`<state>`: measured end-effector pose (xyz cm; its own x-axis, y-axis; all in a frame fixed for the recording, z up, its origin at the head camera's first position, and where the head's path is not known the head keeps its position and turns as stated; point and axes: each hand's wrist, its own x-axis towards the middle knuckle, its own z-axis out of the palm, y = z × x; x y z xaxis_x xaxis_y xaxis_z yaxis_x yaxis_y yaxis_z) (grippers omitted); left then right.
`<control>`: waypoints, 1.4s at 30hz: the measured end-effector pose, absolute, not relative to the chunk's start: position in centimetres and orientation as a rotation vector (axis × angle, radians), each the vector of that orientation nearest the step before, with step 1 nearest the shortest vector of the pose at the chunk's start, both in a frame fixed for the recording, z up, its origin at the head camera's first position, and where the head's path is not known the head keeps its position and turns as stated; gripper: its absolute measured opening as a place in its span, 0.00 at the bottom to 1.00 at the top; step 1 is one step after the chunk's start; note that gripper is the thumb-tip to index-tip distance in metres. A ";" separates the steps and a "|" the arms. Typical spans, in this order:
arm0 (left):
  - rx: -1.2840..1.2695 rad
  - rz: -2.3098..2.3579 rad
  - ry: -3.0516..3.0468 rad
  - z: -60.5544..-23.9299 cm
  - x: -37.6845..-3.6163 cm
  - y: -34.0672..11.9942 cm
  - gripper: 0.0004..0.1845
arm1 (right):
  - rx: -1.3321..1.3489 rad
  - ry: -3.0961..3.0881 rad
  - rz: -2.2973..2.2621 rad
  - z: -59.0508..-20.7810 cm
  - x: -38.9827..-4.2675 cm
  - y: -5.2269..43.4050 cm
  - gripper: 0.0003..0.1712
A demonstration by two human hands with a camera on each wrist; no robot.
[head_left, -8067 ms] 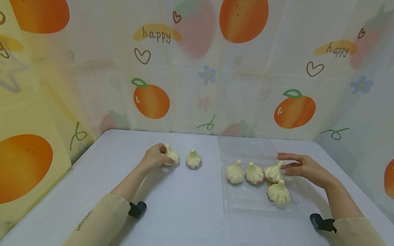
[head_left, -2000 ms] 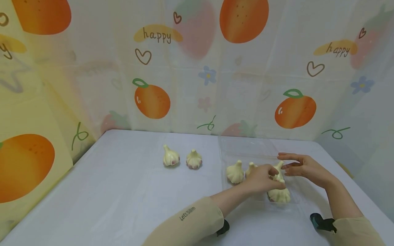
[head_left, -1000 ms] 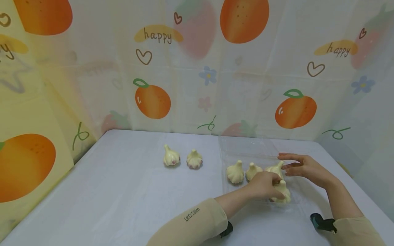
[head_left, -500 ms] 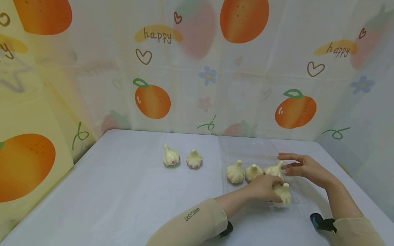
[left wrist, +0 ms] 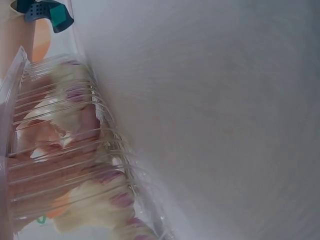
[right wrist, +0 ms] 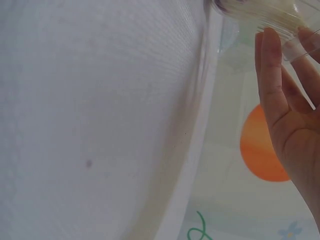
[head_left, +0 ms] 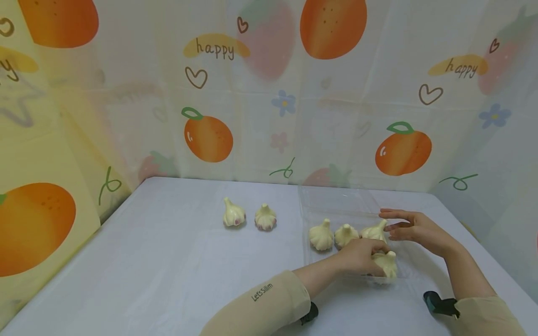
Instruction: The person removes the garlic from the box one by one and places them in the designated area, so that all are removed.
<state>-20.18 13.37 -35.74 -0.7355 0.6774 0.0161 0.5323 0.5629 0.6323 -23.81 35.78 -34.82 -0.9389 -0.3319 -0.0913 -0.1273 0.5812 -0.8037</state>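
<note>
A pale grey-white desk [head_left: 176, 275] fills the lower part of the head view, backed by fruit-printed sheeting. Two garlic bulbs [head_left: 234, 216] [head_left: 265, 218] sit directly on the desk, side by side toward the far middle, close together but apart. Over on the right, a clear plastic tray [head_left: 336, 200] lies flat on the desk, well apart from that pair, its ridged wall [left wrist: 75, 150] showing in the left wrist view.
</note>
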 end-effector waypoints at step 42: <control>0.884 1.173 2.481 -34.4 -20.0 12.0 0.15 | -0.412 2.582 -1.276 -34.6 -23.7 35.8 0.29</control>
